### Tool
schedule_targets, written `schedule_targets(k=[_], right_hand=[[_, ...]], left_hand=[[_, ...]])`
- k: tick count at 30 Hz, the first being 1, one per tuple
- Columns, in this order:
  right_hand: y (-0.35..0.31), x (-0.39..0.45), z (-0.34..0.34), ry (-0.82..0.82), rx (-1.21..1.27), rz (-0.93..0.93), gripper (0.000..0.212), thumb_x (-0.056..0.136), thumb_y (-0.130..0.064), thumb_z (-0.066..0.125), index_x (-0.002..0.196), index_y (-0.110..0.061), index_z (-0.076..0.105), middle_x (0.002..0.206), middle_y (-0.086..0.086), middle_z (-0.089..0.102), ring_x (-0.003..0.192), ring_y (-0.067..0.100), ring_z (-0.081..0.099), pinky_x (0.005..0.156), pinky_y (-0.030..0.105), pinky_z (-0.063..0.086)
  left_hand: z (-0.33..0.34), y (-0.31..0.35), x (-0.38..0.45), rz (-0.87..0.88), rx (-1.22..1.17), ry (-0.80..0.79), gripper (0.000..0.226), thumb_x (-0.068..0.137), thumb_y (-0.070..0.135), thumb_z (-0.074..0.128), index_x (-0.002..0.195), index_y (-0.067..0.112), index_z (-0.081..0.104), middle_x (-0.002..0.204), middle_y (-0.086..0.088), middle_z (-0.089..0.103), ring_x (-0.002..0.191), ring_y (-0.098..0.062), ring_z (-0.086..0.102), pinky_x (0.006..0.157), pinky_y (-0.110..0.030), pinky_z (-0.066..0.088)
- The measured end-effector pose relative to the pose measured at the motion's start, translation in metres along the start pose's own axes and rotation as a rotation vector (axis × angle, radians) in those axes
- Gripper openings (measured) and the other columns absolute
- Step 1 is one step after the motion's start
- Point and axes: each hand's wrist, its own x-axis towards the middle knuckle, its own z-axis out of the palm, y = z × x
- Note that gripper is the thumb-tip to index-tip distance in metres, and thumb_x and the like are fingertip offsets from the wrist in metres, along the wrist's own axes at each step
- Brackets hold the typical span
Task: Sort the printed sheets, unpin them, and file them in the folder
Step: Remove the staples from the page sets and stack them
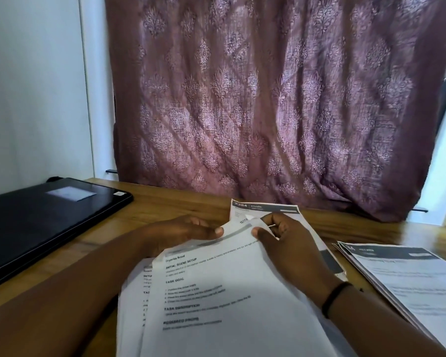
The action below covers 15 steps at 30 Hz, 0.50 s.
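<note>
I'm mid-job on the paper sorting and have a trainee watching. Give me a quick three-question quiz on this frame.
1. True or false: the black folder lies closed at the left of the table.
2. Which hand pinches the top corner of the sheets: A) left hand, B) right hand, C) both?
3. Fill in: a second stack of printed sheets lies to the person's ____.

Key: 1 true; 2 C; 3 right.

— Hidden under the left hand [180, 231]: top-left corner of the printed sheets [229, 292]. Any pin?
— Cannot tell. Small print blurred; bottom edge cut off, likewise the folder [44, 222] at left.
</note>
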Motion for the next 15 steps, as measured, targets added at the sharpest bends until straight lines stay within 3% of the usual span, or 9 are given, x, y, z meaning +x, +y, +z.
schedule_targets(k=[2, 3, 6, 9, 11, 13, 15], right_hand=[[-0.003, -0.002, 0.001, -0.049, 0.014, -0.039, 0.010, 0.088, -0.026, 0.066, 0.080, -0.022, 0.064, 0.076, -0.009, 0.069, 0.071, -0.001, 0.060, 0.061, 0.014, 0.038], [-0.006, -0.003, 0.001, -0.124, 0.079, -0.038, 0.008, 0.087, -0.025, 0.069, 0.080, -0.021, 0.065, 0.076, -0.009, 0.070, 0.069, 0.000, 0.061, 0.061, 0.014, 0.040], [-0.019, -0.009, -0.008, -0.514, 0.383, 0.099, 0.008, 0.084, -0.027, 0.071, 0.081, -0.020, 0.072, 0.069, -0.008, 0.069, 0.057, 0.000, 0.059, 0.055, 0.013, 0.044], [-0.027, -0.014, -0.016, -0.767, 0.418, 0.236, 0.040, 0.084, -0.054, 0.053, 0.088, -0.021, 0.076, 0.067, -0.004, 0.070, 0.057, 0.012, 0.061, 0.056, 0.023, 0.051], [-0.025, -0.013, -0.016, -0.773, 0.376, 0.249, 0.040, 0.089, -0.051, 0.051, 0.093, -0.020, 0.076, 0.066, -0.005, 0.069, 0.056, 0.013, 0.060, 0.057, 0.026, 0.050], [-0.021, -0.013, -0.014, -0.760, 0.299, 0.178, 0.024, 0.092, -0.036, 0.059, 0.097, -0.018, 0.075, 0.071, -0.005, 0.068, 0.057, 0.012, 0.059, 0.055, 0.025, 0.050], [-0.016, -0.013, -0.010, -0.754, 0.249, 0.119, 0.014, 0.090, -0.028, 0.066, 0.097, -0.020, 0.075, 0.075, -0.003, 0.068, 0.061, 0.014, 0.059, 0.056, 0.025, 0.050]], left_hand=[[-0.001, 0.000, 0.000, -0.037, 0.004, -0.039, 0.084, 0.059, 0.048, 0.086, 0.117, -0.007, 0.059, 0.115, -0.021, 0.065, 0.098, -0.030, 0.061, 0.089, -0.038, 0.047], [-0.003, -0.001, 0.003, -0.051, -0.001, -0.080, 0.076, 0.059, 0.038, 0.088, 0.116, -0.004, 0.061, 0.114, -0.021, 0.066, 0.097, -0.030, 0.062, 0.088, -0.038, 0.049], [-0.003, -0.004, 0.003, -0.023, 0.003, -0.177, 0.043, 0.072, 0.006, 0.077, 0.113, 0.005, 0.066, 0.114, -0.018, 0.067, 0.099, -0.027, 0.063, 0.085, -0.033, 0.053], [-0.001, -0.001, 0.001, -0.030, 0.054, -0.209, 0.044, 0.080, -0.012, 0.061, 0.123, 0.000, 0.059, 0.123, -0.019, 0.063, 0.102, -0.024, 0.063, 0.085, -0.030, 0.053], [0.000, -0.001, 0.002, -0.038, 0.036, -0.208, 0.049, 0.077, -0.010, 0.057, 0.126, -0.005, 0.055, 0.122, -0.020, 0.063, 0.099, -0.023, 0.063, 0.082, -0.029, 0.052], [0.001, 0.001, 0.001, -0.045, 0.002, -0.179, 0.061, 0.065, 0.002, 0.055, 0.126, -0.009, 0.053, 0.116, -0.017, 0.065, 0.095, -0.022, 0.064, 0.080, -0.029, 0.052], [0.001, 0.000, 0.002, -0.042, -0.032, -0.149, 0.069, 0.060, 0.014, 0.058, 0.125, -0.010, 0.052, 0.121, -0.018, 0.063, 0.105, -0.031, 0.060, 0.092, -0.038, 0.047]])
